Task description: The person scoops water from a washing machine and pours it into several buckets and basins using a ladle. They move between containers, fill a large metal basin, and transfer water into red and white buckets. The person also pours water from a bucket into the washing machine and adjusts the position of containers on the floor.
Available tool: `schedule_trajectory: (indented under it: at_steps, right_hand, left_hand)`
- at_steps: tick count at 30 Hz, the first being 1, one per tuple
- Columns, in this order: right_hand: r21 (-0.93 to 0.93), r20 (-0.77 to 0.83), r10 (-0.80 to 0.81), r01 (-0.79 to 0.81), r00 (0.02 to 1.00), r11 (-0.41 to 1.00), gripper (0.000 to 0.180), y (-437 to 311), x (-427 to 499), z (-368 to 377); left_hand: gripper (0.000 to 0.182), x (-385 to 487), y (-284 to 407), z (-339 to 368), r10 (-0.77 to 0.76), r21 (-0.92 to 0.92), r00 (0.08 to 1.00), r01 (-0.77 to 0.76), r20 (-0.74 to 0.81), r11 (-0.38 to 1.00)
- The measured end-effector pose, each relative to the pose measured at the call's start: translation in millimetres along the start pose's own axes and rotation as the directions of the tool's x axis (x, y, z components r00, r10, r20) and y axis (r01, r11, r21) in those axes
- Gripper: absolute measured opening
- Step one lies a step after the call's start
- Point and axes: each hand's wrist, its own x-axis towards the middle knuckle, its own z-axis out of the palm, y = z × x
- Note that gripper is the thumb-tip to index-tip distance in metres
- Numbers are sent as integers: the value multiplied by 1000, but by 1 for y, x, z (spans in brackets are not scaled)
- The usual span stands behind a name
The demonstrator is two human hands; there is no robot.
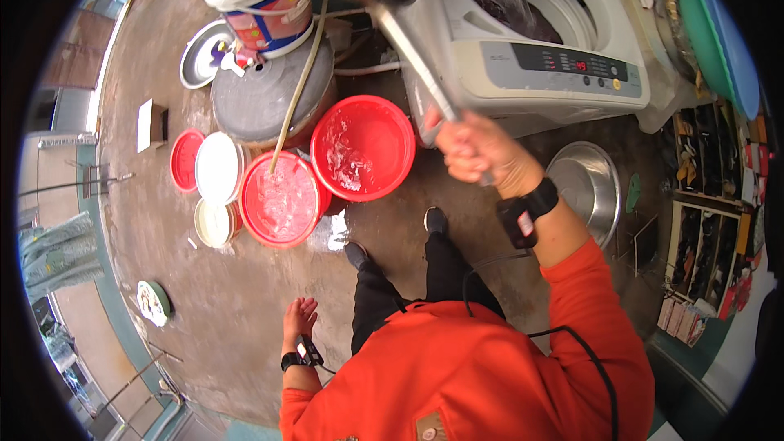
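Observation:
My right hand (487, 150) grips the handle of a long-handled metal dipper (418, 58). It is raised, and its large bowl is blurred at the top edge of the view, beside a top-loading washing machine (490, 64). The machine's lid is up, and dark laundry and clear plastic show in its tub. My left hand (300, 318) hangs low at my side, its fingers apart and nothing in it. Before my feet stand two red plastic buckets (401, 162) with water in them. A pale hose (304, 70) runs down into the nearer red bucket (282, 202).
A large printed plastic pail (269, 27) rests on a dark round vat cover (263, 107). White tubs (217, 168) sit left of the buckets. On the right are a steel basin (585, 190) and shoe shelves (704, 245). The floor (239, 312) has wet patches.

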Motion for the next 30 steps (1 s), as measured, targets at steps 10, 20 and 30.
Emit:
schedule_trajectory:
  at_steps: [10, 20, 30]
  right_hand:
    - [-710, -622, -398, -700, 674, -78, 31, 183, 75, -176]
    - [-506, -732, -416, -839, 540, -198, 31, 281, 96, -241]
    - [217, -530, 553, -527, 643, 822, 21, 251, 55, -197]
  left_hand:
    - [29, -13, -16, -34, 12, -37, 1000, -13, -27, 999]
    - [32, -21, -69, -98, -169, -109, 966, 150, -193, 983]
    - [38, -26, -57, -63, -62, -64, 993, 57, -96, 996]
